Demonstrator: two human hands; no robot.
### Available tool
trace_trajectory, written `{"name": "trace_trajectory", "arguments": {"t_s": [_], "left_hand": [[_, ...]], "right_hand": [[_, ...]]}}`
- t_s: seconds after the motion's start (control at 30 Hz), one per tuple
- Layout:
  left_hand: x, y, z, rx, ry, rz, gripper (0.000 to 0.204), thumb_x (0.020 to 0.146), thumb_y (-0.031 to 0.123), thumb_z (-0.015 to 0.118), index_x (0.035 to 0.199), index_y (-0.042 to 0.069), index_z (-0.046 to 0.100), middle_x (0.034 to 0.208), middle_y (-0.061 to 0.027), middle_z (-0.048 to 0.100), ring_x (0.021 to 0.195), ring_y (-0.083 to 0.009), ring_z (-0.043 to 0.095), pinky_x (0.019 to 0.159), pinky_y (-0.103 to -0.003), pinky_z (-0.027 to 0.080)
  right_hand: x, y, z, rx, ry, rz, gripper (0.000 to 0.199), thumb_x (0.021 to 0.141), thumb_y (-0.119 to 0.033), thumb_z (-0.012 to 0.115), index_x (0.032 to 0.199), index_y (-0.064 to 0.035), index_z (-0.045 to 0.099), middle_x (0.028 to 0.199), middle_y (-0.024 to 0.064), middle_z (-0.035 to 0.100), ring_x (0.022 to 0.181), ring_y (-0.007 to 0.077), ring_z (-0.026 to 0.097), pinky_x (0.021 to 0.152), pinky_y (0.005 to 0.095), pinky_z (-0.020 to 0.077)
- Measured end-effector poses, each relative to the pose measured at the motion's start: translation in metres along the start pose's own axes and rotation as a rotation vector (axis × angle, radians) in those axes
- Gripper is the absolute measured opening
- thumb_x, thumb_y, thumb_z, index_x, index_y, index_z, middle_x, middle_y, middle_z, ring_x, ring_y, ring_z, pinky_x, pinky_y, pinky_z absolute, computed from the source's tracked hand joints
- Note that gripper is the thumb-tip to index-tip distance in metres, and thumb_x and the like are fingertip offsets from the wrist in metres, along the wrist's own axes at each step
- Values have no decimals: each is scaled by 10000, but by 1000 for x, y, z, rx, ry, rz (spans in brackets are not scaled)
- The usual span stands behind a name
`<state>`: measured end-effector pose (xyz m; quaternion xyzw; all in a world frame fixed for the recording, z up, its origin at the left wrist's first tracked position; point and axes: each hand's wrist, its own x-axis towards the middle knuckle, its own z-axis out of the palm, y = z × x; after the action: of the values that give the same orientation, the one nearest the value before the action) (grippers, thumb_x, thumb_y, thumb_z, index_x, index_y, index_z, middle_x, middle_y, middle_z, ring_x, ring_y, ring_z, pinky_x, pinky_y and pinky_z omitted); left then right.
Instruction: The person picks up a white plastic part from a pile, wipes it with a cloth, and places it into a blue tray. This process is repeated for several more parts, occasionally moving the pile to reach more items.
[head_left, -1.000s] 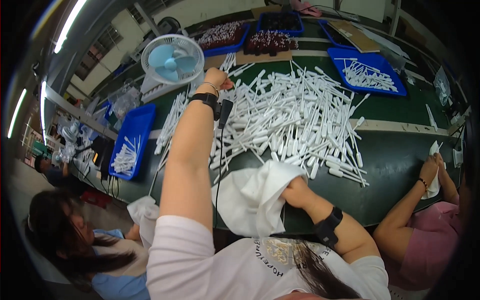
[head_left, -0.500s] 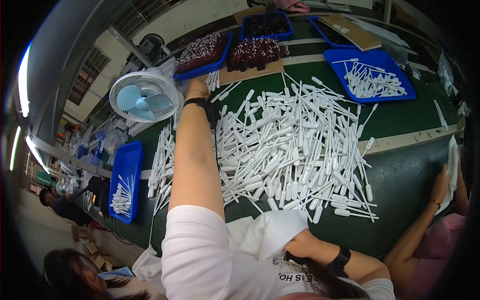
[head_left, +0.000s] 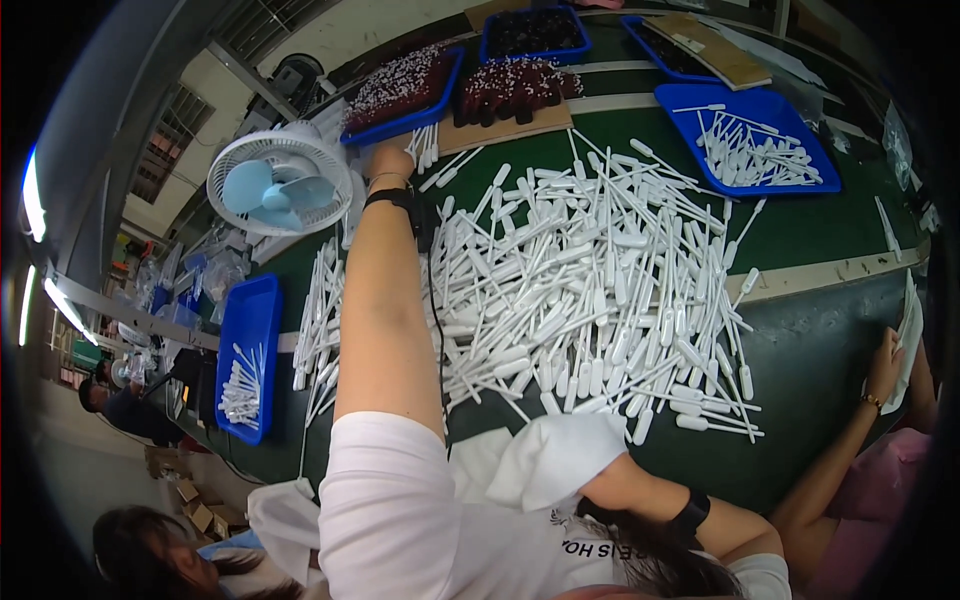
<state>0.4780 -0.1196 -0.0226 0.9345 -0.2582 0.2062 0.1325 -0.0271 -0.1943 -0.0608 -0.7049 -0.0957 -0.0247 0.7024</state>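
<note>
My left arm reaches far forward, and my left hand [head_left: 390, 165] is at the edge of a blue tray [head_left: 447, 100], beside the fan's base. Its fingers are hidden from view. A few white plastic droppers [head_left: 427, 147] lie right next to it. Close to my body, my right hand [head_left: 612, 482] is wrapped in a white cloth [head_left: 540, 455] and appears to grip it; the fingers are covered. A large heap of white droppers [head_left: 590, 290] spreads over the green table to the right of my left arm, with more droppers [head_left: 322, 310] on its left side.
A white fan with blue blades [head_left: 280, 185] stands at left. Blue trays with droppers sit left [head_left: 250, 300] and far right [head_left: 825, 170]. Dark red pieces with white bits [head_left: 510, 90] lie at the back. A person's hand [head_left: 885, 365] at right holds white cloth.
My left hand shifts slightly left beside the tray. My right hand and the cloth rise a little and move right. The whole view also shifts a bit.
</note>
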Motion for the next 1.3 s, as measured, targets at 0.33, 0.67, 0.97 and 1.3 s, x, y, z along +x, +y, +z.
{"name": "trace_trajectory", "arguments": {"t_s": [0.33, 0.67, 0.97, 1.3], "left_hand": [[-88, 121, -137, -675, -679, -36, 199, 758, 175, 534, 811, -2, 607, 657, -99, 602, 526, -139, 563, 474, -255, 463], [-283, 93, -225, -133, -625, 68, 157, 727, 135, 545, 804, 15, 611, 647, -123, 591, 561, -214, 583, 538, -306, 454], [-372, 67, -193, 58, -415, -71, 160, 707, 169, 573, 828, 76, 621, 701, -111, 594, 714, -302, 567, 630, -370, 448], [-378, 67, -246, -223, -584, -170, 224, 661, 144, 632, 859, 52, 584, 637, -114, 555, 596, -231, 545, 560, -319, 430]], "right_hand": [[-3, 0, -13, -123, -21, -14, 358, 706, -128, 627, 1043, -41, 542, 982, 91, 574, 912, 241, 537, 812, 298, 410], [-6, -16, 0, -16, -458, -8, 476, 572, -204, 750, 985, -40, 581, 920, 71, 592, 842, 187, 550, 771, 266, 426], [-4, -28, -3, -98, -398, 59, 443, 579, -153, 747, 977, -42, 588, 939, 77, 597, 853, 158, 553, 780, 268, 425], [-6, -3, 0, -92, -301, 43, 360, 624, -137, 716, 953, -43, 604, 924, 74, 608, 834, 157, 562, 773, 266, 430]]}}
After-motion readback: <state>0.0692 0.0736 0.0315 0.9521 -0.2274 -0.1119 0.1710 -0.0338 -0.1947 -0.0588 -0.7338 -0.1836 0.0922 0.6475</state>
